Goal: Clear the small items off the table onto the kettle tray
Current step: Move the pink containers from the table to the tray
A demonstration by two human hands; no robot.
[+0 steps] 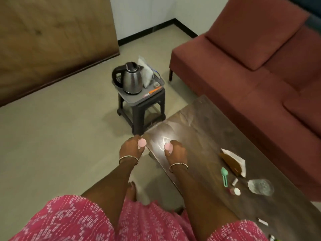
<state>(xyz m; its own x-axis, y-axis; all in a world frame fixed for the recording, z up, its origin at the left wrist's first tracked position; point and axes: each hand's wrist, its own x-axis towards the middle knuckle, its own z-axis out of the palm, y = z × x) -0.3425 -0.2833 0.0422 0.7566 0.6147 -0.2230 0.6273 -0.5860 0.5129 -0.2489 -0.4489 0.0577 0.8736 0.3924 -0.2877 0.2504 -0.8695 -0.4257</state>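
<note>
Fabric (pixel 69 221) in pink with a white print fills the near edge. Two bare forearms reach out over it, each with one thin bangle at the wrist. One bare foot (pixel 132 190) shows on the floor between them.

The left hand (pixel 130 148) curls its fingers round a round pink piece (pixel 142 143), holding it over the floor just beside the table's corner. The right hand (pixel 176 152) grips a second round pink piece (pixel 168 147) over the glossy brown table (pixel 199 126). Only the flat pale faces of the two pieces show; the rest is hidden in the fists.

Further right on the table lie five small things close together:
- one mint-green tool (pixel 225 176)
- one tiny white cylinder (pixel 235 181)
- one white cap (pixel 237 191)
- one crumpled clear bag (pixel 260 187)
- one brown-and-white paper packet (pixel 233 161)

A white scrap (pixel 262 222) lies apart near the lower right. Another item (pixel 271 238) is cut off by the frame and cannot be made out.

Beyond the table's far corner stands one dark plastic stool (pixel 142 110) carrying the grey kettle tray (pixel 127 96). On the tray are one steel kettle (pixel 132 79) with a black handle, one whitish bag (pixel 145 72) behind it, one small cup (pixel 156 84) and an orange stick-like thing (pixel 154 91) too small to name.

A rust-red sofa (pixel 260 66) runs along the right, and a wooden panel (pixel 52 40) stands far left.
</note>
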